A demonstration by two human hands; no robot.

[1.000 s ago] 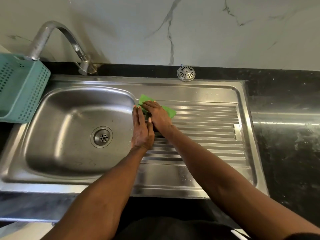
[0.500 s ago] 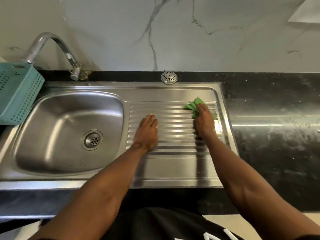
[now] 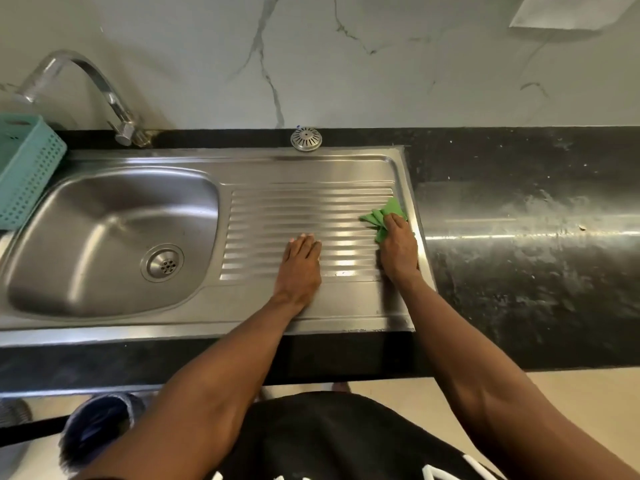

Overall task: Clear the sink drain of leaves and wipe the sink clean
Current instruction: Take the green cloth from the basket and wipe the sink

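Wiping near the drainboard edge, the right hand (image 3: 398, 247) grips a bunched green cloth (image 3: 382, 216) while the left hand (image 3: 301, 261) rests flat, fingers straight. Honestly the cloth could slip past the rim and drag grime off the dark surface (image 3: 519, 237) back onto the sink (image 3: 311, 168).

Right hand (image 3: 398, 251) pressing green cloth (image 3: 382, 216) on drainboard (image 3: 304, 202), left hand (image 3: 300, 261) flat

This is a home kitchen. A stainless-steel sink (image 3: 114, 237) with a ribbed draining board (image 3: 304, 209) is set into a dark stone counter (image 3: 519, 254) across the middle of the frame, with a curved tap (image 3: 100, 88) at the upper left. White marble-veined wall (image 3: 311, 57) fills the top, and a teal perforated basket (image 3: 27, 168) sits at the left edge.
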